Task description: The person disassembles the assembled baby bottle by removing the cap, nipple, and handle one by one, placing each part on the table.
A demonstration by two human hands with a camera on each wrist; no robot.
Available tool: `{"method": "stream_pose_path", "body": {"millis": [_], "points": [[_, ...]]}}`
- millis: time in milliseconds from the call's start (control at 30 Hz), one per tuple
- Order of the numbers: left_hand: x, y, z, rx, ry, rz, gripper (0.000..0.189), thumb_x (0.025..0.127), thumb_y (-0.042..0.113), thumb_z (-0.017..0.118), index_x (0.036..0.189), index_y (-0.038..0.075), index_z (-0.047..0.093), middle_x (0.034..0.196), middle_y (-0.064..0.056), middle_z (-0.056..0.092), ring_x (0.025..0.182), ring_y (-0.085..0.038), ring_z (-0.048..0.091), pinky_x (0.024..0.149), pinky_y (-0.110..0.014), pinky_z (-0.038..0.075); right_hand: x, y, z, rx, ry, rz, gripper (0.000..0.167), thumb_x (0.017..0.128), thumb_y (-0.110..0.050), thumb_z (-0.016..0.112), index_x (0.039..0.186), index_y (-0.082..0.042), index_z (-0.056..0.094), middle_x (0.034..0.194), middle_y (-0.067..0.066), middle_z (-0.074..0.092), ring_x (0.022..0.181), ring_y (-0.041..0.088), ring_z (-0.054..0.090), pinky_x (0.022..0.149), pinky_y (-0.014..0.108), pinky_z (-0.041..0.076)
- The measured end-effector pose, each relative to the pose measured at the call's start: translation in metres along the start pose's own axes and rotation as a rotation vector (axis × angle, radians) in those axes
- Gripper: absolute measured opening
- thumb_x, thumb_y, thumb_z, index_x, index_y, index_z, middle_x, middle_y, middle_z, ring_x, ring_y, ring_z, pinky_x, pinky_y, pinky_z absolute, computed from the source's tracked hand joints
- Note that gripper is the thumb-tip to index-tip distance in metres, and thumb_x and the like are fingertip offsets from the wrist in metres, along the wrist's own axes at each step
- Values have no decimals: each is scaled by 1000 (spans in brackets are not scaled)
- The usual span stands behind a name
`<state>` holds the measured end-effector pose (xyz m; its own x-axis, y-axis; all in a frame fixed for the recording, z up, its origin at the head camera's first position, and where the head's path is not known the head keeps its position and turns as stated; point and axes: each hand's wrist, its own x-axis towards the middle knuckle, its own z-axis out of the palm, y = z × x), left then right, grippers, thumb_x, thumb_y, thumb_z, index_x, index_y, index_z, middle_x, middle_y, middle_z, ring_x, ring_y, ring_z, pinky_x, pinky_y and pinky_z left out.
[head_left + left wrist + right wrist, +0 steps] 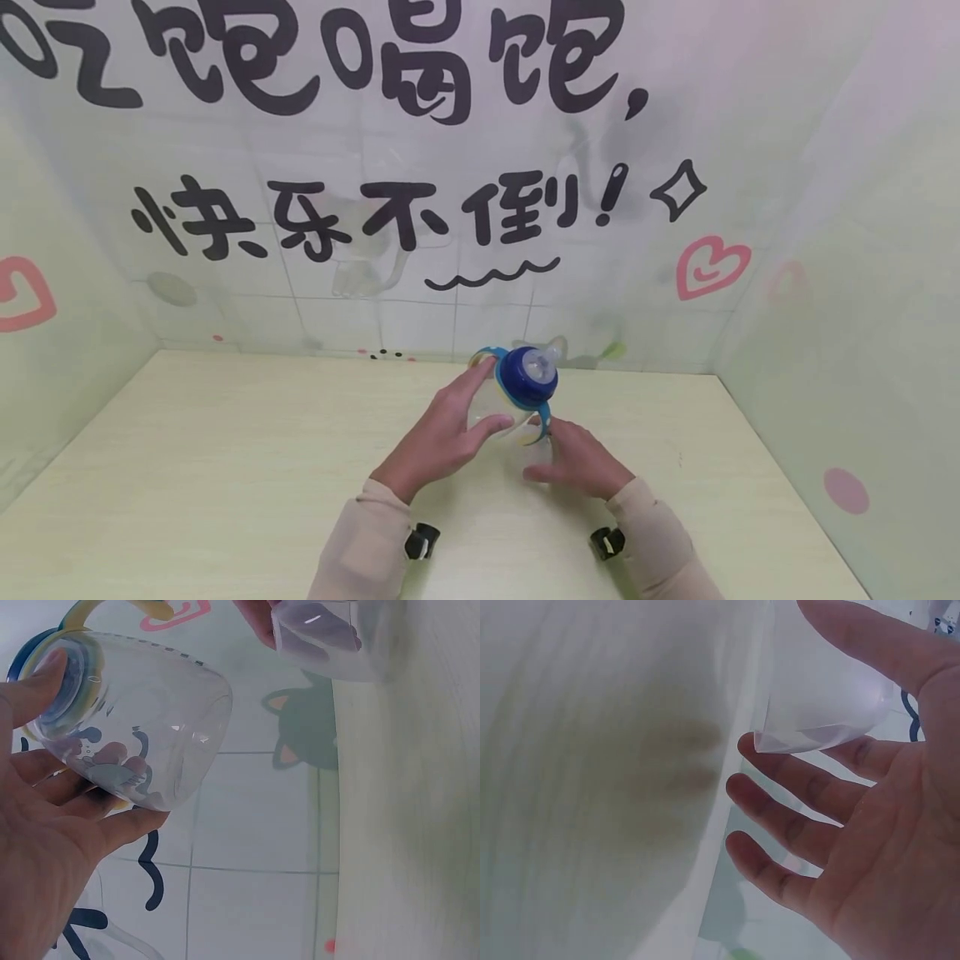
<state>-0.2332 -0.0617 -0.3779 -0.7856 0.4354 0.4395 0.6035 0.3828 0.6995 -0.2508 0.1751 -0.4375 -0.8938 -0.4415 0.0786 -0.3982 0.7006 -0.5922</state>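
Note:
My left hand [442,437] grips a clear baby bottle [165,712] by its body and collar, holding it tilted above the table. The bottle has a dark blue collar [525,379], a clear nipple [539,364] and light blue and yellow handles; printed figures show on its side. In my right hand [587,458], between thumb and index finger, is a clear plastic cap [825,690], its rim facing down towards the tabletop. The other right fingers [780,821] are spread loosely. In the left wrist view the cap [322,641] appears apart from the bottle.
A pale wood-grain table [225,467] runs back to a glossy white wall [330,321] with black lettering. Pale side panels [855,333] stand left and right. Black bands [422,541] sit at both wrists.

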Motion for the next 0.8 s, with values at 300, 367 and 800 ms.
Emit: {"method": "stream_pose_path", "body": {"millis": [300,367,800], "points": [[1,-2,0,4,2,2,75,94,23,70,153,-4,30,152,-20,42,143,-31,36,118,-48,29,2,-1,6,-31,-10,-6,55,77,-24,86,122,-5,62,114,8,69,110,31,63,96,53,50],[1,-2,0,6,0,-1,75,94,23,70,153,-4,31,152,-20,43,143,-31,36,118,-48,29,2,-1,6,-38,-8,-9,56,76,-24,86,122,-5,62,113,9,69,108,31,64,94,52,51],[5,-2,2,12,-10,-13,75,94,23,70,152,-4,31,152,-20,42,143,-31,36,118,-47,29,4,-2,4,-73,-18,-6,61,76,-24,86,126,-1,60,120,16,67,113,36,62,97,55,50]]}}
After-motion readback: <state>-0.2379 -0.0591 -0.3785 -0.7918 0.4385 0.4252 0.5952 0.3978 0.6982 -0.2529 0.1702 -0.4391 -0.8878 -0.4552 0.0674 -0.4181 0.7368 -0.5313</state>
